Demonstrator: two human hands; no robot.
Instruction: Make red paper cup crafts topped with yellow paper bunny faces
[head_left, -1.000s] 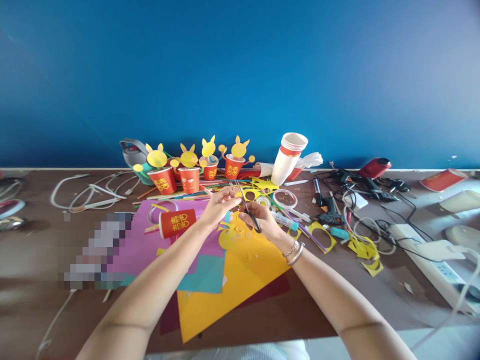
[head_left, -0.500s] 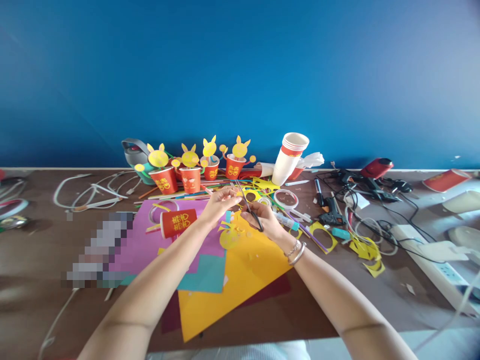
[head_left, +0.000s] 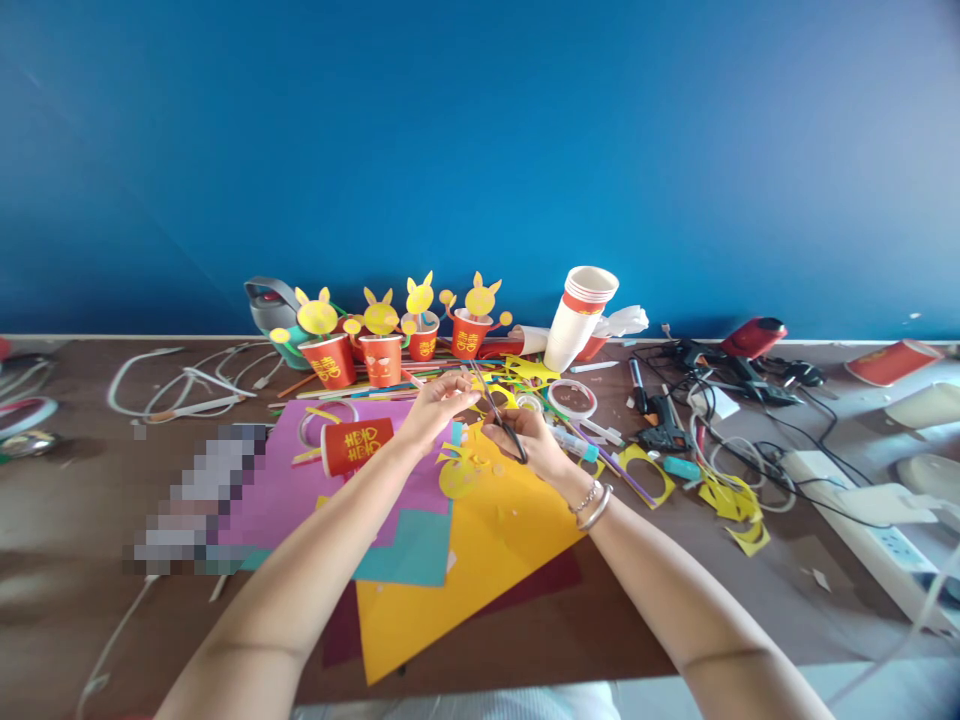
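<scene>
My right hand (head_left: 523, 435) is closed round the dark handles of a pair of scissors (head_left: 510, 436), whose blades point up and to the left. Close beside the blades, my left hand (head_left: 442, 402) is pinched, its fingertips on something too small to make out. Below both hands lies a yellow paper sheet (head_left: 480, 575) with small scraps and a round yellow rabbit-face cutout (head_left: 459, 478). To the left of my left forearm, a red paper cup (head_left: 357, 445) lies on its side on purple paper (head_left: 270, 475).
Several red cups with yellow rabbit figures (head_left: 381, 318) stand along the wall. A stack of white cups (head_left: 576, 325) rises right of them. Further right are a black glue gun (head_left: 666, 425), tangled cables, yellow offcuts (head_left: 739, 505) and a white power strip (head_left: 862, 520).
Almost nothing differs. Both hands stay in place with the scissors, with only a slight shift of my left fingers.
</scene>
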